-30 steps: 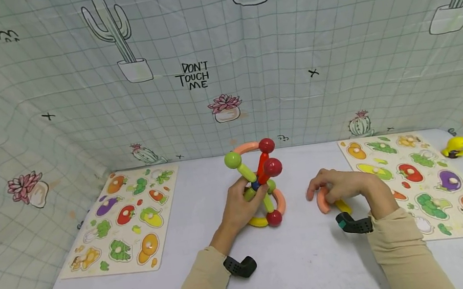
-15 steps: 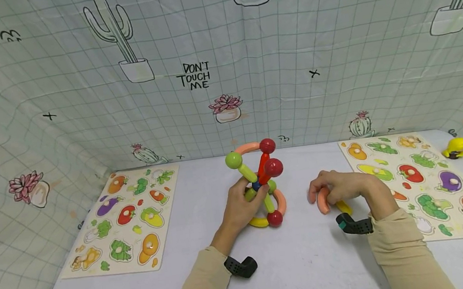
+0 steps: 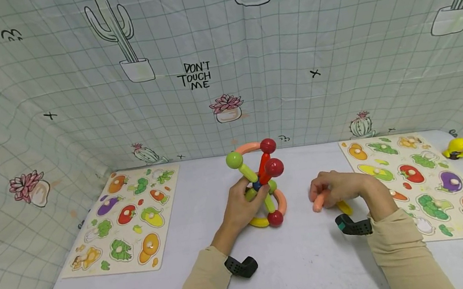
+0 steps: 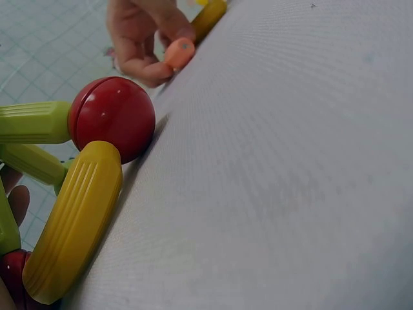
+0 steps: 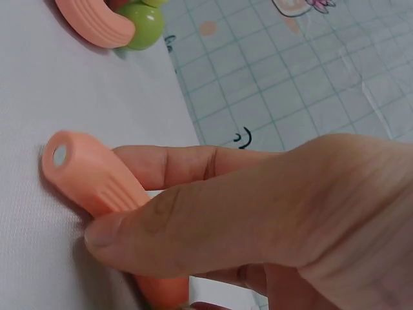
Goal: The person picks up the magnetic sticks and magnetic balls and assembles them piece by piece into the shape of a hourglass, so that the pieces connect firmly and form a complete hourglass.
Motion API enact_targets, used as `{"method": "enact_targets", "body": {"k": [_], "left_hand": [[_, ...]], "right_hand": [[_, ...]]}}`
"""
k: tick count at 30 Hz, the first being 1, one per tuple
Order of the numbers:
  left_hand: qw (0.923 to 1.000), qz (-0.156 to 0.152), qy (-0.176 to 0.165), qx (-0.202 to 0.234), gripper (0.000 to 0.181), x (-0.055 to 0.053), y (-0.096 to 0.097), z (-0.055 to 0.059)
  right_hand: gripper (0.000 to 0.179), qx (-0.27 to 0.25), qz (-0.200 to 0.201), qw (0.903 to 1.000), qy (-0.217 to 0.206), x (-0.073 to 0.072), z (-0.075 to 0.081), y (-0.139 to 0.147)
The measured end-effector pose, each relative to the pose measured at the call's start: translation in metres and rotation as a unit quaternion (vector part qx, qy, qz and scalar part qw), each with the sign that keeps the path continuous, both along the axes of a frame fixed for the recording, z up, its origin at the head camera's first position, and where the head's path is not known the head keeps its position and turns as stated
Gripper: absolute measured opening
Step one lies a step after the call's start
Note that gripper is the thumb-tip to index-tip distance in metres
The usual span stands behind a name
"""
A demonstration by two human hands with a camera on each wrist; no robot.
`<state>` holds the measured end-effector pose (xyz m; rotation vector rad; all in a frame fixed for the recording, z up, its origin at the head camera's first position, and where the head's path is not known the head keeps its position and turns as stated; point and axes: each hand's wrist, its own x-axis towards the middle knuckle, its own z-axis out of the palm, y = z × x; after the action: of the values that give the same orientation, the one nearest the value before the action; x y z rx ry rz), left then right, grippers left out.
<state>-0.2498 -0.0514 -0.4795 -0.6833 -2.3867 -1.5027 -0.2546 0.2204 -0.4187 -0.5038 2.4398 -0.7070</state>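
Note:
My left hand (image 3: 240, 206) grips the middle of a toy structure made of magnetic rods and balls, around its blue ball (image 3: 257, 185). Two red balls (image 3: 274, 167) and a green ball (image 3: 234, 160) stick up above the fingers. Below, a yellow curved rod (image 4: 77, 219) joins a red ball (image 4: 113, 119) low at the tabletop. To the right, my right hand (image 3: 339, 186) pinches a salmon-orange curved magnetic rod (image 5: 97, 174) between thumb and fingers, close over the table. A yellow rod (image 3: 344, 207) lies partly hidden under that hand.
Vegetable puzzle boards lie on both sides, one at left (image 3: 122, 224) and one at right (image 3: 422, 177), beside the right forearm. A yellow toy (image 3: 457, 147) sits at the far right. A patterned cloth (image 3: 273, 59) hangs behind the white table (image 3: 294, 274).
The salmon-orange curved rod has turned in my right fingers, its near end shifting slightly left and up. My left hand and the structure stay in place.

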Motion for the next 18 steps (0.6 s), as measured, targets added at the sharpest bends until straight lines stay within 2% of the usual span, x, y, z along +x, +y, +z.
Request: {"method": "enact_targets", "body": {"k": [7, 15, 18], "left_hand": [[1.0000, -0.003, -0.001, 0.002, 0.028, 0.0002, -0.0003, -0.0002], [0.9999, -0.002, 0.011, 0.001, 0.025, 0.0000, -0.0001, -0.0001], [0.9999, -0.004, 0.012, 0.003, 0.025, -0.0001, -0.0001, 0.0007]], "right_hand": [[0.017, -0.028, -0.025, 0.9993, -0.006, -0.0032, -0.0016, -0.0018], [0.019, -0.041, -0.046, 0.9968, 0.051, -0.0071, -0.0029, 0.0007], [0.019, -0.062, -0.054, 0.9946, 0.063, -0.0081, -0.0025, 0.0011]]}}
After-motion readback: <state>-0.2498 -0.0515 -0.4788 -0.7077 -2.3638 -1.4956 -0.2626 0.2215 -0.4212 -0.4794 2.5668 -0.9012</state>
